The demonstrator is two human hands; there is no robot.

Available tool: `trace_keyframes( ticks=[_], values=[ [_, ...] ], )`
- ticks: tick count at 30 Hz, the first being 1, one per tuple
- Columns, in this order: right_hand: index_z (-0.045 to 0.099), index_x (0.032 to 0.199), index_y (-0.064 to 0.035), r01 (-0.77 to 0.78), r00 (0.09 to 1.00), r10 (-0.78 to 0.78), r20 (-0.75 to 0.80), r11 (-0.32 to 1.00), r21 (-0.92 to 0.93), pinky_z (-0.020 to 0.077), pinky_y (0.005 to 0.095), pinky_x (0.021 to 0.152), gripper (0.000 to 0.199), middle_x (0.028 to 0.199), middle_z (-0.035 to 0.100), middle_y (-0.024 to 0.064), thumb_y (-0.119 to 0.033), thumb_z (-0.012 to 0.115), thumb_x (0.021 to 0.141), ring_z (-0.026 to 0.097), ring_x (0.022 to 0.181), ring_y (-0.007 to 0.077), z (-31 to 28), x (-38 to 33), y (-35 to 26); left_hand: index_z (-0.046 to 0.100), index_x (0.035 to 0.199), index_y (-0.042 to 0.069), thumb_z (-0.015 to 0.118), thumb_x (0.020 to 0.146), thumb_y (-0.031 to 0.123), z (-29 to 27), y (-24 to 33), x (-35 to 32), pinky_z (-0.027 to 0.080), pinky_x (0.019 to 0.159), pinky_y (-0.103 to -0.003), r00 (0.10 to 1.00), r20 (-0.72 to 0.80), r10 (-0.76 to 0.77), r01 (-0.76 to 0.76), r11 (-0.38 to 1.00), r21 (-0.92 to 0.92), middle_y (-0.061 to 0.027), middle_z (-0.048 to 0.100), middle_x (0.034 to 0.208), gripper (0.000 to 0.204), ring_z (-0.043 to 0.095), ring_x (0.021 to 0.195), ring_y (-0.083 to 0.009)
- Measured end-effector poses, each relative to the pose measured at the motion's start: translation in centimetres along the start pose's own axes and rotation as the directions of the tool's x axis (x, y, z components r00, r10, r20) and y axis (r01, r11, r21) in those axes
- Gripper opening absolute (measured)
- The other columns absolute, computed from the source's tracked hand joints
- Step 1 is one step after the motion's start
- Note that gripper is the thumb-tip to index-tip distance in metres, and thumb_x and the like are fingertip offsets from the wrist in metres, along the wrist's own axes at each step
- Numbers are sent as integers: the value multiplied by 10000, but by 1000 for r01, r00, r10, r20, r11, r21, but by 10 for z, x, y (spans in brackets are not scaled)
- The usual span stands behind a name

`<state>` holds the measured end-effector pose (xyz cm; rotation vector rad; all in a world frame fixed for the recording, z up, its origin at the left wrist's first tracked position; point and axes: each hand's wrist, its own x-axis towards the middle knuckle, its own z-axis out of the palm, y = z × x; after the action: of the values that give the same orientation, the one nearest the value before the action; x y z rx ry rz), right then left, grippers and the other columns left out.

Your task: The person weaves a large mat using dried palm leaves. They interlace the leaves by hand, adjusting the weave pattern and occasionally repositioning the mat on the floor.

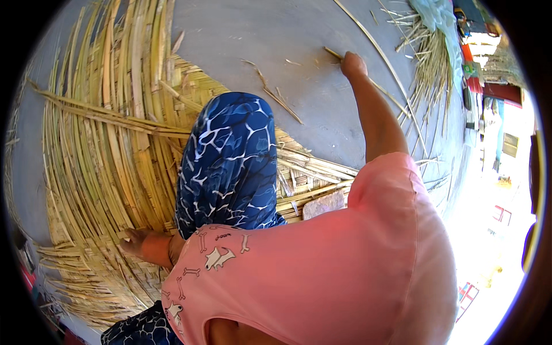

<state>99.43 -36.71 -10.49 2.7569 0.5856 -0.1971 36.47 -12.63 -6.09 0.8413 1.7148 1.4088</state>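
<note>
Fingers [352, 62] around bamboo strip [379, 87]

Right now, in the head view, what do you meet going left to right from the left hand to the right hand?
Left hand resting on the woven bamboo mat → blue patterned knee → flat stone block on the mat's edge → right hand gripping a loose bamboo strip on the grey floor.

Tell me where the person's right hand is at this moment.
In the head view the right hand is stretched out to the upper right, closed on a thin bamboo strip lying on the grey floor, beyond the woven mat and near the loose strip bundle.
</note>
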Motion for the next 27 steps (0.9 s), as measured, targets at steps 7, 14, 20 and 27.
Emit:
trace_keyframes(
  ticks=[7, 14, 20, 27],
  values=[
    [551, 971, -82, 419, 869, -455, -196, 886, -197, 491, 419, 741, 180, 934, 609, 141, -60, 424, 845, 596, 904, 320, -120, -73, -148, 402, 1275, 31, 458, 913, 256, -56, 22, 54, 393, 913, -305, 971, 232, 52, -232, 412, 881, -177, 484, 1221, 430, 494, 1106, -246],
    [544, 1048, -114, 872, 220, -628, -747, 470, -138, 477, 416, 622, 212, 848, 599, 140, -48, 497, 852, 583, 731, 346, -287, -205, -321, 459, 1220, 39, 477, 908, 301, -247, 164, 161, 425, 800, -287, 643, 472, -603, -260, 408, 875, -147, 531, 1068, 408, 534, 958, -208],
    [562, 1098, -41, 979, -162, -507, -846, -192, -72, 473, 308, 734, 222, 942, 623, 126, -81, 529, 882, 603, 830, 276, -362, -365, -456, 507, 1173, 45, 493, 903, 339, -335, 156, 175, 453, 704, -271, 388, 387, -836, -4, 418, 908, -121, 572, 938, 399, 568, 830, -175],
    [554, 869, -49, 447, -262, -607, -750, -765, 463, 362, 189, 474, 277, 687, 497, -19, -326, 568, 877, 433, 544, 40, -422, -549, -555, 564, 1118, 53, 511, 898, 384, -373, 170, 196, 485, 591, -253, 508, 477, -718, 142, 615, 775, -90, 619, 785, 401, 607, 682, -136]
  ],
)
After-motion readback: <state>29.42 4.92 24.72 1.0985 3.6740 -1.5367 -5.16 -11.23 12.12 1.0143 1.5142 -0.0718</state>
